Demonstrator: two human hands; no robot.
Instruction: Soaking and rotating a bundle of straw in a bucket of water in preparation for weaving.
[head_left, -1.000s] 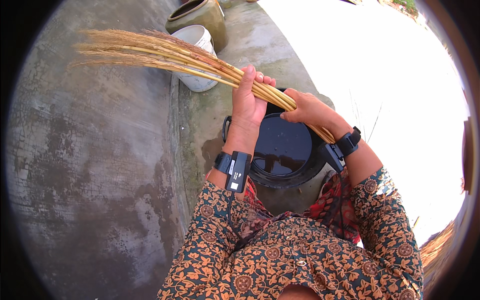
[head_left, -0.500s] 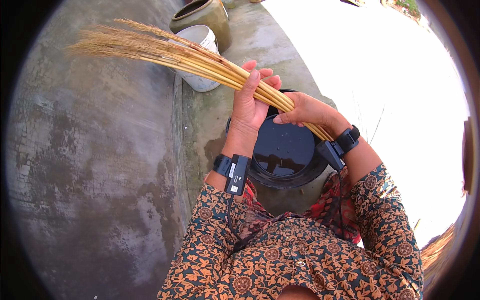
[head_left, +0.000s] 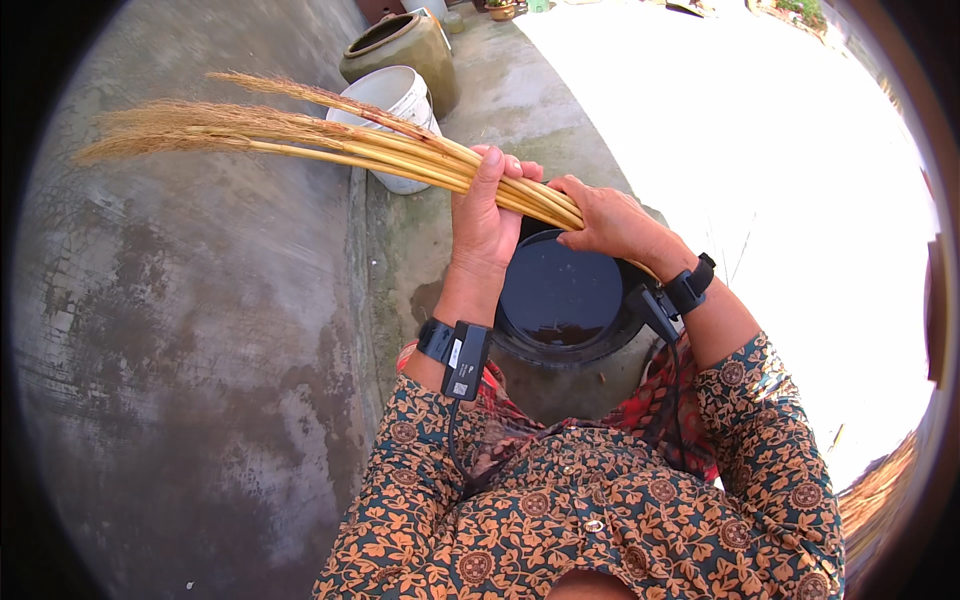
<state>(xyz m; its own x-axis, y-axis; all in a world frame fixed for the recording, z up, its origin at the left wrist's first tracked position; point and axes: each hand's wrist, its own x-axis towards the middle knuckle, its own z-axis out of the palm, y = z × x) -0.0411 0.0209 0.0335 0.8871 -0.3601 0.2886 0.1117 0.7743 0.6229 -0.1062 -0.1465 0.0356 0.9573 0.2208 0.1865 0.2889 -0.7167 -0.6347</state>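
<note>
- Head view: left hand (head_left: 487,215) closed around a bundle of long golden dry grass stalks (head_left: 330,140), plumes fanning out beyond it to the left.
- Right hand (head_left: 610,220) pinches the same bundle's stem end, just beside the left hand.
- Round black water-filled basin (head_left: 560,295) sits directly below both hands.
- Step, as judged: gathering and aligning stalks; the next move calls for a firm, even grip.

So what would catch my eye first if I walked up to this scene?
The bundle of golden grass stalks, fanning out to the upper left, gripped by the left hand and right hand. Below the hands sits a round black basin; a white bucket and an olive clay jar stand beyond.
</note>
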